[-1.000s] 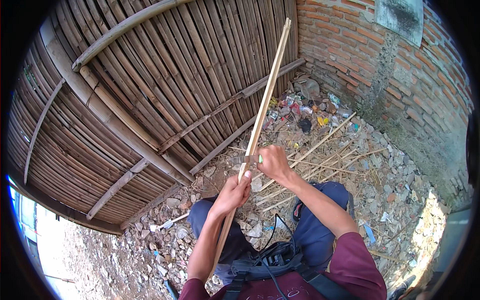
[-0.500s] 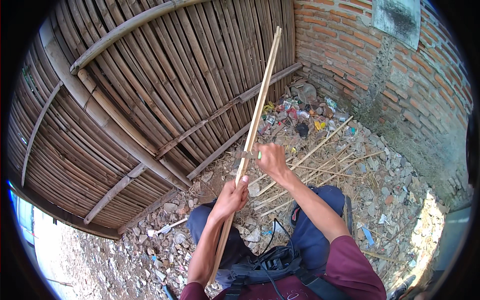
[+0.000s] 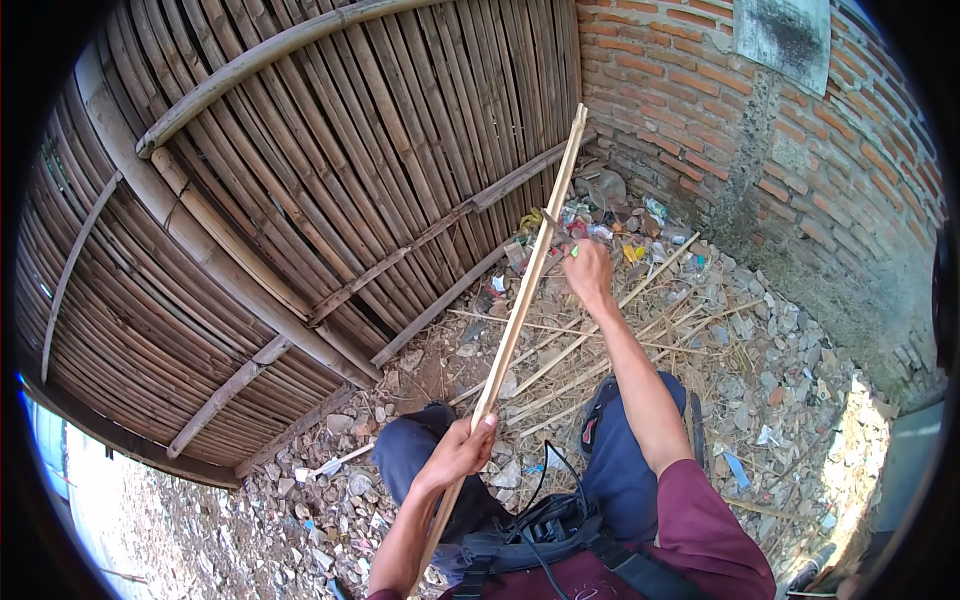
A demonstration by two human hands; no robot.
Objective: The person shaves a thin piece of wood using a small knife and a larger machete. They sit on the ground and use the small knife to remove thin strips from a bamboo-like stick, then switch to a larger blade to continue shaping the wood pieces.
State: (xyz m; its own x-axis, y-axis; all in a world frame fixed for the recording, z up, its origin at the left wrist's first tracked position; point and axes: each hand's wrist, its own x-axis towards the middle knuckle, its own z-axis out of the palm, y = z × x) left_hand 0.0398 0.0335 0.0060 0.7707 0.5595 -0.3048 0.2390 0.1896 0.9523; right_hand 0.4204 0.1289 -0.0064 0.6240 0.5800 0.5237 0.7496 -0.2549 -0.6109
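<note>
A long pale bamboo strip (image 3: 523, 300) slants from beside my left forearm up toward the far corner. My left hand (image 3: 458, 455) is closed round its lower part, thumb lying along it. Farther up, my right hand (image 3: 590, 272) grips a knife (image 3: 556, 231), of which a bit of green handle shows at the fist. The dark blade crosses the strip near its far end and appears to touch it. My fingers cover most of the handle.
A bamboo-slat wall (image 3: 330, 180) rises at the left, a brick wall (image 3: 690, 120) at the far right. Several cut strips (image 3: 575, 345) lie between them on stony ground (image 3: 740, 390). Litter (image 3: 590, 222) is heaped in the corner. My bent knees (image 3: 645, 410) flank the strip.
My right hand and the knife have moved away from me along the strip, toward its far end. My left hand and the strip have shifted a little nearer to me.
</note>
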